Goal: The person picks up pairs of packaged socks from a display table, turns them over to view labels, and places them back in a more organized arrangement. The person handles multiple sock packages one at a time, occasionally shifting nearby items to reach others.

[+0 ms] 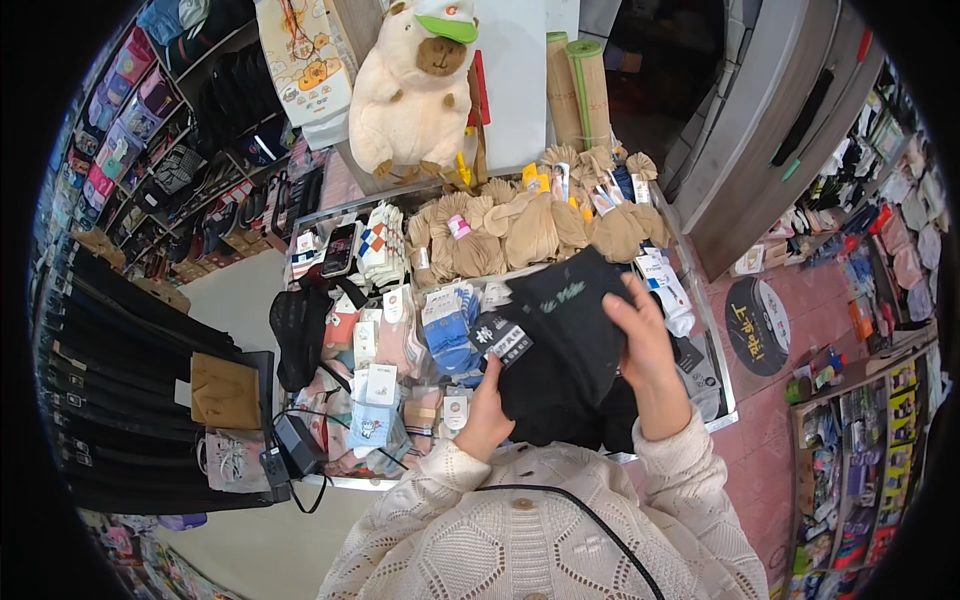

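Note:
Black socks [566, 330] with a dark paper label [501, 341] are between my two hands, above the front of a glass-edged display table. My left hand [486, 420] grips them at the lower left, its thumb near the label. My right hand [643, 337] holds their upper right side, thumb on the cloth. Left of them lie blue socks [448, 330], pink socks [397, 341] and light blue socks [373, 420] with cards. Behind are bundles of beige nylon stockings [532, 232]. Patterned white socks [382, 244] stand beside a phone [340, 249]. White socks [666, 296] lie at the right.
A plush capybara [412, 97] and rolled mats [589, 94] stand behind the table. A black pouch [300, 334] lies on its left edge, with black power adapters [296, 446] and cables nearby. Stocked shelves [844, 465] are at the right, across a red tiled floor [757, 427].

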A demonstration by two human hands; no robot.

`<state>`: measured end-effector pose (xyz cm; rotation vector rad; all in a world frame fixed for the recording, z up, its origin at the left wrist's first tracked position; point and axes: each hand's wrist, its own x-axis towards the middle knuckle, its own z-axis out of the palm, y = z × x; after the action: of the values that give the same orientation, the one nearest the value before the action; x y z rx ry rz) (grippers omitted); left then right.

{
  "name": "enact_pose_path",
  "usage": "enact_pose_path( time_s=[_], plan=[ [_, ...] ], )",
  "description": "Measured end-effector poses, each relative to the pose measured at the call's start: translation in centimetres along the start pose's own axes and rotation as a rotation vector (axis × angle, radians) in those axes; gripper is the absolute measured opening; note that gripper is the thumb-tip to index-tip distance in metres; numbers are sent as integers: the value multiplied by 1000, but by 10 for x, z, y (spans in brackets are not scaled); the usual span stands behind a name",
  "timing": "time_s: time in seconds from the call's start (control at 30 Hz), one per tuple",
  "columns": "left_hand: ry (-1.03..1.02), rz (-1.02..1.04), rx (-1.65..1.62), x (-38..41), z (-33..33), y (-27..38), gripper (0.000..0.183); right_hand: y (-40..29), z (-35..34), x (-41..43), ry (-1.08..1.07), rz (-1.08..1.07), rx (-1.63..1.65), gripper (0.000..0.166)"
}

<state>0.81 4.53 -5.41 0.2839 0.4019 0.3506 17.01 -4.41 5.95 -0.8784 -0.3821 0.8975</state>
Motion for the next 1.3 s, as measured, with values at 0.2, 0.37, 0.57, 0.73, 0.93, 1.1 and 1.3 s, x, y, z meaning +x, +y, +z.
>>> enact_pose_path(
  time_s=[0.2,0.37,0.57,0.73,0.93,1.1,1.3],
  plan=[
    [23,-67,-37,3,-2,-9,51,-6,21,-6,-80,-175,224,41],
    [225,59,83,1,8,-8,44,68,-33,-16,-65,208,-226,65],
    [235,406,533,13,-3,-17,34,71,-62,-28,-24,328,-275,64],
    [302,309,453,24,7,-6,38,35,-112,-13,128,193,-157,50],
    [217,192,240,40,5,-3,37,-21,-120,9,82,-6,87,47],
    [310,273,335,49,1,-2,36,18,-127,1,-221,62,756,46],
    [238,51,257,49,27,0,40,52,-94,8,-107,290,491,40]
  ],
)
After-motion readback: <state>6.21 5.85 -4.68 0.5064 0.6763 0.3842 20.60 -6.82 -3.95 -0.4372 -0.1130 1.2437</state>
